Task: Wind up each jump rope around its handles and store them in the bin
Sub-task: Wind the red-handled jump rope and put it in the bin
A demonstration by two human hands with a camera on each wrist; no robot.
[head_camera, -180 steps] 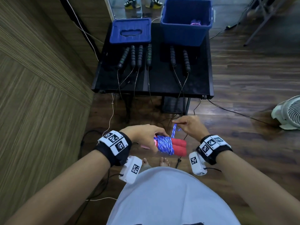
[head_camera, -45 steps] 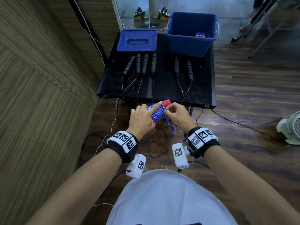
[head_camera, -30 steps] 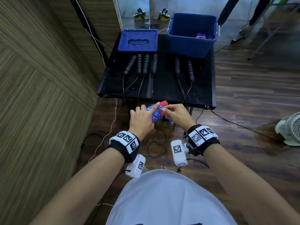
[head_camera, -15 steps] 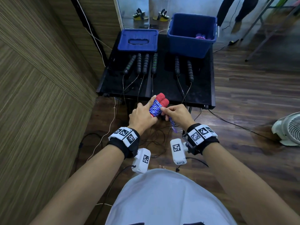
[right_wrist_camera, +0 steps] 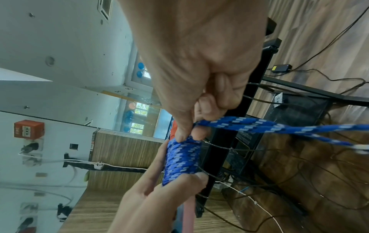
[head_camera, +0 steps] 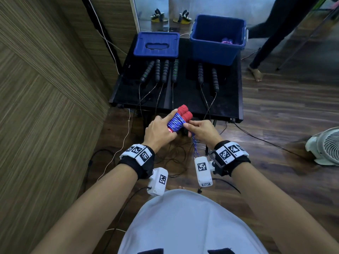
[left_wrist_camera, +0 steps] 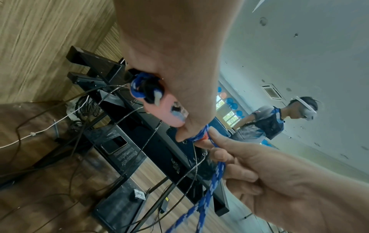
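A jump rope with red handles (head_camera: 184, 112) and blue-and-white cord (head_camera: 175, 122) wound round them is held in front of the black table's near edge. My left hand (head_camera: 160, 129) grips the bundle, index finger laid along the winding (right_wrist_camera: 180, 160). My right hand (head_camera: 200, 129) pinches the cord's loose end (right_wrist_camera: 235, 124) against the winding; the tail (head_camera: 195, 146) hangs below. In the left wrist view the pink handle end (left_wrist_camera: 165, 110) shows under my palm. The open blue bin (head_camera: 218, 38) stands at the table's back right with a purple rope (head_camera: 227, 41) inside.
Several black jump rope handles (head_camera: 165, 71) lie in a row on the black table (head_camera: 229, 99), their cords trailing to the floor. A blue lid (head_camera: 156, 45) lies back left. A white fan (head_camera: 324, 145) stands on the floor at right; a person's leg (head_camera: 264, 43) is behind the table.
Since six seconds ago the bundle moved up and forward to the table's edge. Over the last second the handles tilted to point away from me, and my right hand kept working the loose end.
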